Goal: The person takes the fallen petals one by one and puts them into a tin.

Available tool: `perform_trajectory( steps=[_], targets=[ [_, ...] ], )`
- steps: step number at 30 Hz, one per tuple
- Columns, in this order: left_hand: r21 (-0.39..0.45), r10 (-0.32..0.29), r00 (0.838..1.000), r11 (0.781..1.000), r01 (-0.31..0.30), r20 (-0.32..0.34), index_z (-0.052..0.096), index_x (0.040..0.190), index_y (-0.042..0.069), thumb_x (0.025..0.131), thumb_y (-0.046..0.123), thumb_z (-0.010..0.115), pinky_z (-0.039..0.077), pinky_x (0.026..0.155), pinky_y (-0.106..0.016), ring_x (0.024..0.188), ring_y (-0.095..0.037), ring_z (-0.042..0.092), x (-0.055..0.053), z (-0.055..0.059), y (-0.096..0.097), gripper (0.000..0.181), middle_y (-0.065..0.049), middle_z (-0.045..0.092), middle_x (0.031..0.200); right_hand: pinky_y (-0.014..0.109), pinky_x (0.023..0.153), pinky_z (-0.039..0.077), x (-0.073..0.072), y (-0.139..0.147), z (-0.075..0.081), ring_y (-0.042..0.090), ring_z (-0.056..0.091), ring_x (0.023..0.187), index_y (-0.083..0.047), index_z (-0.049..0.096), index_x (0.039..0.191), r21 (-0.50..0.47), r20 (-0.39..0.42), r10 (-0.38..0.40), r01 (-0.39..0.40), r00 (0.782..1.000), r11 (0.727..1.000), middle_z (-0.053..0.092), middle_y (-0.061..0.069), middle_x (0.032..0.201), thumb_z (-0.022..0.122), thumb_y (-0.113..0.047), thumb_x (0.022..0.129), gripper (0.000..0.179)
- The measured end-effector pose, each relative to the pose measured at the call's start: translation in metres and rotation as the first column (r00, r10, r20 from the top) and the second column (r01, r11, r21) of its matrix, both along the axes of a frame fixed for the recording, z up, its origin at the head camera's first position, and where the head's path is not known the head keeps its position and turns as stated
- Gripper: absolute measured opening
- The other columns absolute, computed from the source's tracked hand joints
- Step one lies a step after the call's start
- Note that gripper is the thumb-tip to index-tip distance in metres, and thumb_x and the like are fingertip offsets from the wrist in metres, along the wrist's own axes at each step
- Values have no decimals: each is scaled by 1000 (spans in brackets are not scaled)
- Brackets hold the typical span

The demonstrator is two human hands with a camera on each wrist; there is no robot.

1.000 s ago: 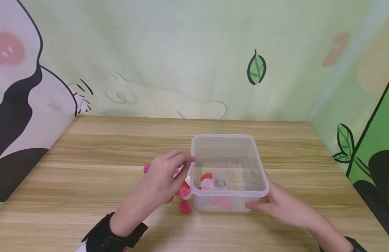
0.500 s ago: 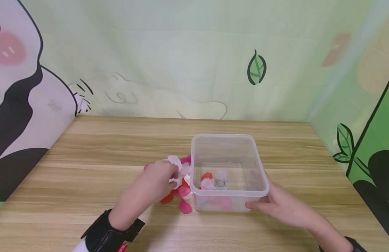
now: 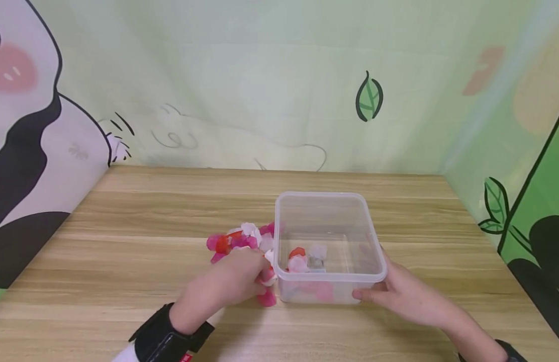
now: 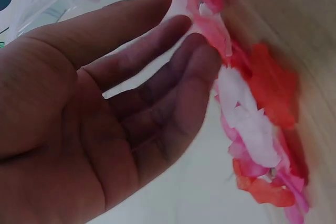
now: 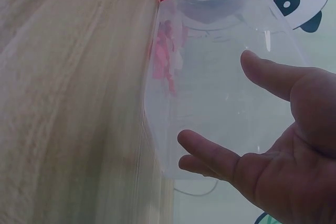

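A clear plastic box without a lid stands on the table in the head view, with several red, pink and pale petals on its floor. My right hand holds the box at its near right corner, thumb on the front wall. Left of the box lies a loose heap of red, pink and white artificial petals. Low over the front of this heap is my left hand, fingers reaching down and partly hiding it. The left wrist view shows its thumb and loosely bent fingers apart, with petals beyond the fingertips.
The wood-grain table runs back to a green printed backdrop with a panda at the left. A single pink petal lies by the box's near left corner. A black band wraps the left wrist.
My left hand has drawn back from the box's left rim, passed over the petal heap and come down at its front. A pale petal now shows inside the box. The right hand keeps its place.
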State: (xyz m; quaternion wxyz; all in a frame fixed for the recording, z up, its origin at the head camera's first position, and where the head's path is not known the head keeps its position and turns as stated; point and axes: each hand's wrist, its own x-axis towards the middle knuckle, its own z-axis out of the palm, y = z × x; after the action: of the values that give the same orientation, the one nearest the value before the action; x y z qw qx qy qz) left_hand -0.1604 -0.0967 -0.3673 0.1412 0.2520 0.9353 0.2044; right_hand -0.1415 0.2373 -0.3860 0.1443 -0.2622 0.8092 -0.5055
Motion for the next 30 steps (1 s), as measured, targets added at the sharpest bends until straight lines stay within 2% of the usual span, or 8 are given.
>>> perform_trajectory(
  steps=[5, 8, 20, 26, 30],
  targets=[
    [30, -71, 997, 997, 72, -23, 75, 82, 12, 82, 11, 87, 51, 66, -26, 68, -14, 55, -4, -7, 2, 12, 8, 61, 72, 37, 85, 59, 0, 0, 0, 31, 63, 115, -23, 6, 164, 1, 3, -1, 1, 1000, 1000, 52, 27, 138, 76, -15, 95, 98],
    [52, -81, 997, 995, 81, -14, 77, 82, 13, 81, 11, 88, 51, 66, -25, 69, -13, 55, -4, -9, 3, 11, 8, 62, 72, 38, 85, 59, 0, 0, 0, 31, 63, 115, -24, 6, 164, -2, 6, 1, -1, 1000, 1000, 52, 27, 138, 76, -15, 95, 99],
    [64, -124, 990, 990, 128, -61, 72, 74, 15, 80, 9, 89, 48, 62, -23, 71, -14, 51, -3, -16, 6, 19, 10, 57, 68, 38, 85, 59, -1, 1, -1, 30, 64, 115, -21, 6, 164, -3, -5, 11, -11, 1000, 1000, 51, 28, 139, 75, -15, 95, 98],
    [48, -101, 991, 993, 105, -89, 71, 74, 14, 83, 3, 84, 48, 60, -23, 66, -14, 51, -3, -15, 5, 20, 8, 56, 69, 39, 85, 59, -1, 2, -1, 34, 64, 115, -19, 6, 164, -8, 13, 9, -9, 1000, 1000, 51, 28, 139, 75, -14, 95, 97],
    [44, -73, 995, 996, 76, -74, 71, 76, 12, 85, 3, 82, 48, 57, -24, 62, -13, 51, -3, -9, 4, 17, 6, 56, 67, 38, 85, 59, -1, 1, -1, 35, 64, 114, -21, 7, 164, -7, 14, 7, -7, 1000, 1000, 51, 28, 138, 76, -15, 95, 98]
  ],
)
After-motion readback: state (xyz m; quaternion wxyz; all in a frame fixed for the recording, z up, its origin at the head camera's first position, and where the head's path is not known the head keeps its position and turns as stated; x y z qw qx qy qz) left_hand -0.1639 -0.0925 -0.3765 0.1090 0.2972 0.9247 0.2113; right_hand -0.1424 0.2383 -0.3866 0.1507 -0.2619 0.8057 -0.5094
